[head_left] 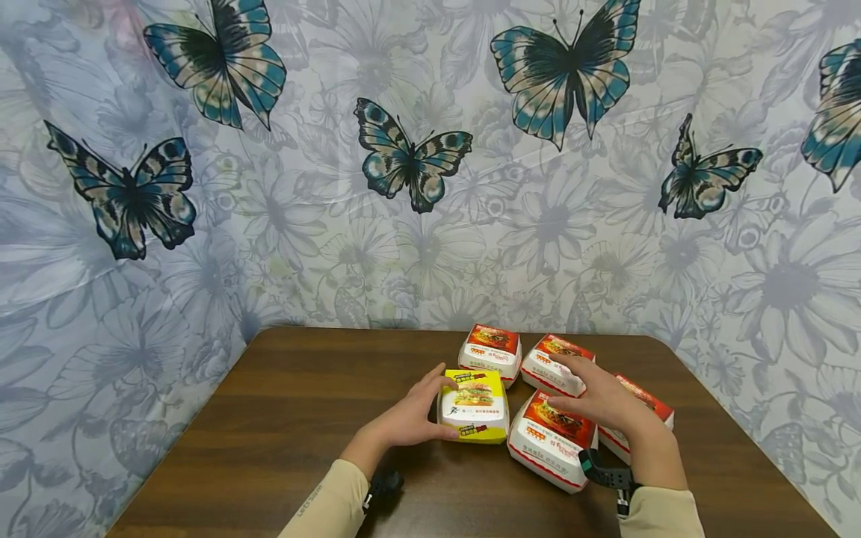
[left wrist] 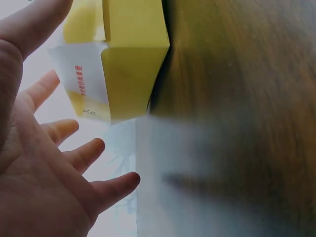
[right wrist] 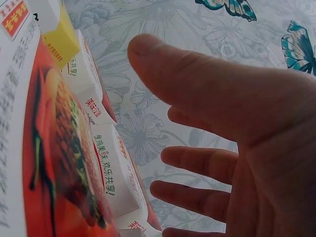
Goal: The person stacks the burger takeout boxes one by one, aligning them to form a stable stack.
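Observation:
A yellow-and-white burger box point(head_left: 473, 407) sits on the table. My left hand point(head_left: 413, 415) is at its left side, thumb by the near corner and fingertips by the far corner. In the left wrist view those fingers point(left wrist: 81, 155) are spread and fairly straight beside the yellow box point(left wrist: 131, 79). My right hand point(head_left: 605, 396) hovers over the red-and-white burger boxes, its thumb above the front one point(head_left: 548, 441) and its fingers over the one behind point(head_left: 554, 366). The right wrist view shows its fingers point(right wrist: 197, 163) extended with nothing between them and the thumb.
Another red-and-white burger box point(head_left: 491, 351) stands behind the yellow one. One more point(head_left: 639, 403) is partly hidden behind my right hand. The brown wooden table point(head_left: 282, 418) ends at a wall covering point(head_left: 323, 261) with butterflies.

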### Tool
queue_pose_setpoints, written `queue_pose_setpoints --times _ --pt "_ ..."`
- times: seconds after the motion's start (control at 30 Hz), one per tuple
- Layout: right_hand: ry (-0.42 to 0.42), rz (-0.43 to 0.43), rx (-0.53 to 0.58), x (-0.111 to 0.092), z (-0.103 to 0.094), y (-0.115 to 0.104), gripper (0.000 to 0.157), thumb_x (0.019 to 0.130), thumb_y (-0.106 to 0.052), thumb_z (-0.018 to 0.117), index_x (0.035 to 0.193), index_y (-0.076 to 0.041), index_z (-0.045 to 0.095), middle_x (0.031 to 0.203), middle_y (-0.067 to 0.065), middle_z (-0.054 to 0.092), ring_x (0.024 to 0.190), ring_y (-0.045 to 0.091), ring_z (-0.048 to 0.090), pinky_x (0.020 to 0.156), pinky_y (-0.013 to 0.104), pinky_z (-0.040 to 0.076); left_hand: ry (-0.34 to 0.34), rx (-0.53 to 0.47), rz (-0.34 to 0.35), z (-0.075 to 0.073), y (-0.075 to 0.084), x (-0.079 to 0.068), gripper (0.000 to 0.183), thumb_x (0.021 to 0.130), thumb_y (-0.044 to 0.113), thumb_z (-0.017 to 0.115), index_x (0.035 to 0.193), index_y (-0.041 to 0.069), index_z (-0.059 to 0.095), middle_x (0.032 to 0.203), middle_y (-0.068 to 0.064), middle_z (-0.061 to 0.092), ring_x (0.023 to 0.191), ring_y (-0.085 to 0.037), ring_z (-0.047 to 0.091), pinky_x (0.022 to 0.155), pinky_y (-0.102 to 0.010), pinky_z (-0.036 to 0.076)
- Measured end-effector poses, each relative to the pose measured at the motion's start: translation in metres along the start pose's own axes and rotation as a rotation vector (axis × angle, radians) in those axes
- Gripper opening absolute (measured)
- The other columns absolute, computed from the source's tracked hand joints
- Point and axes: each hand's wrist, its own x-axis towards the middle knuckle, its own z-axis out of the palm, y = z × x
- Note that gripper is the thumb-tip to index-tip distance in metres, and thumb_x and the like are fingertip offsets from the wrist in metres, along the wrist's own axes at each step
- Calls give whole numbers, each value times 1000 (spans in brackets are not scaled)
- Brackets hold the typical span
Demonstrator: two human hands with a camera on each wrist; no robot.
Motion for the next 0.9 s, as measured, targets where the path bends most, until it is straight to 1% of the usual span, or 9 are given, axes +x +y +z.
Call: queue_pose_setpoints --times 0.07,0.23,0.37,0.43,0.57,0.63,0.7,0.8,0.9 --pt "2 -1 -6 0 0 1 90 84 -51 75 155 -12 35 156 25 36 138 51 38 103 71 38 11 0 -4 0 1 0 66 81 46 81 132 24 46 168 -7 15 153 -34 21 118 -58 30" --pt "4 -15 4 -1 -3 1 89 84 -49 76 154 -12 36 156 24 36 139 50 39 103 70 38 30 15 2 -2 2 1 63 79 45 83 125 21 47 164 -11 25 151 -34 25 119 -57 29" --pt "-27 -19 27 -3 -5 1 89 82 -45 80 153 -10 38 154 25 39 136 48 42 102 65 43 18 19 -2 -7 1 -2 76 78 45 84 136 20 43 160 -11 29 147 -30 29 117 -56 33" --pt "-51 -9 49 -4 -6 1 88 81 -42 81 151 -8 40 151 25 42 123 42 55 98 58 49 8 18 -1 -11 1 -4 86 77 45 84 145 20 38 158 -7 30 144 -27 32 116 -55 35" --pt "-80 7 63 -6 -8 2 83 80 -38 83 147 -9 45 142 22 51 109 33 62 88 47 53 -25 10 9 -21 -2 -8 99 76 43 85 154 23 28 157 -2 30 143 -22 32 116 -53 35" --pt "-90 -1 51 -7 -10 3 80 79 -39 83 145 -10 48 137 20 55 108 30 62 84 44 54 -43 5 17 -25 -4 -10 102 76 41 85 156 22 25 158 -3 28 144 -23 31 116 -53 35" --pt "-107 -6 71 -8 -11 4 78 79 -36 84 143 -9 50 134 20 57 101 29 62 80 42 54 -60 5 19 -29 -6 -12 103 76 40 85 157 24 23 158 -3 27 144 -23 30 117 -53 34" --pt "-131 -14 103 -9 -11 7 75 78 -32 85 141 -8 52 132 22 58 91 24 59 74 36 51 -75 1 12 -33 -8 -14 105 75 39 86 157 29 22 158 -3 27 144 -22 31 117 -54 33" --pt "-152 -5 120 -9 -10 10 72 78 -29 85 139 -7 53 126 21 60 89 23 56 73 34 49 -88 -1 1 -35 -9 -16 105 74 41 86 157 35 21 158 -2 27 144 -23 31 116 -55 34"
